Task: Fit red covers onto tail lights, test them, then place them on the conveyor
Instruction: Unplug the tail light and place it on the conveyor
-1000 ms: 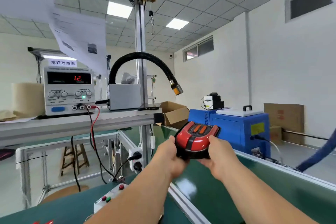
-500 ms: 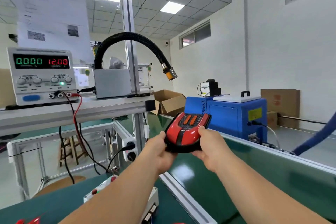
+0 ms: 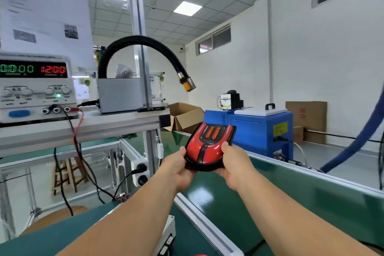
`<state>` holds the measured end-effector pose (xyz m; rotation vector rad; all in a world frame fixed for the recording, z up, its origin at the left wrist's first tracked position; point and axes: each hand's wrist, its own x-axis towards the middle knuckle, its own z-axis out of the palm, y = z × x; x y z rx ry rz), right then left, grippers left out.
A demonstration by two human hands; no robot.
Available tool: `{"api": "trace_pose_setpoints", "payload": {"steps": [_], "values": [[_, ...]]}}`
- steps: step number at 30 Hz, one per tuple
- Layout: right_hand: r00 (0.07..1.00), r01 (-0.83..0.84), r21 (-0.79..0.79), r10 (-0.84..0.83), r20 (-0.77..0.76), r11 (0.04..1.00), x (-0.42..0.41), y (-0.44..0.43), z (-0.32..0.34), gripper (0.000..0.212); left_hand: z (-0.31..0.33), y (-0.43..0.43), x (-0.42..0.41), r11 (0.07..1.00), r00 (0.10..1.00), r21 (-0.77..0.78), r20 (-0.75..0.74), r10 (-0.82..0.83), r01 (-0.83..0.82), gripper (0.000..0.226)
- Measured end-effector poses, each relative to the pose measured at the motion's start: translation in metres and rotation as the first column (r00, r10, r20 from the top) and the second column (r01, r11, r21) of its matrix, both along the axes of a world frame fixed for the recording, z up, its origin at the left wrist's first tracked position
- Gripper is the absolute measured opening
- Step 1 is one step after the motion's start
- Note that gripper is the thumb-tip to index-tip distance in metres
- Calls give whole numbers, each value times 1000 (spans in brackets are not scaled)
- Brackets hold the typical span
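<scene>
A tail light (image 3: 207,147) with a red cover, black centre stripe and two orange strips is held out in front of me, just above the green conveyor belt (image 3: 270,199). My left hand (image 3: 178,169) grips its left edge with the thumb on top. Its right edge sits in my right hand (image 3: 234,164), thumb also on top. The fingers of both hands are hidden under the black base.
A power supply (image 3: 35,89) showing 12.00 stands on the shelf at left, with red and black leads hanging down. A black flexible hose (image 3: 145,48) with a yellow nozzle arches over. A blue machine (image 3: 255,129) stands behind the belt's aluminium rail (image 3: 207,226). Cardboard boxes (image 3: 185,116) lie farther back.
Both hands have carried the tail light lower and slightly left, closer to the belt. My view has shifted, so the power supply sits more to the left.
</scene>
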<state>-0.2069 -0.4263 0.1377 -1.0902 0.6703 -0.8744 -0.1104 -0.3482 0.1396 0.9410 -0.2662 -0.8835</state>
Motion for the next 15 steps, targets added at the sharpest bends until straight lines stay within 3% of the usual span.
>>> {"api": "trace_pose_setpoints", "payload": {"steps": [8, 15], "values": [[987, 163, -101, -161, 21, 982, -97, 23, -2, 27, -10, 9, -54, 961, 938, 76, 214, -275, 264, 23], [922, 372, -211, -386, -26, 904, -219, 38, -2, 28, -11, -2, -154, 849, 816, 25, 261, -516, 528, 22]]}}
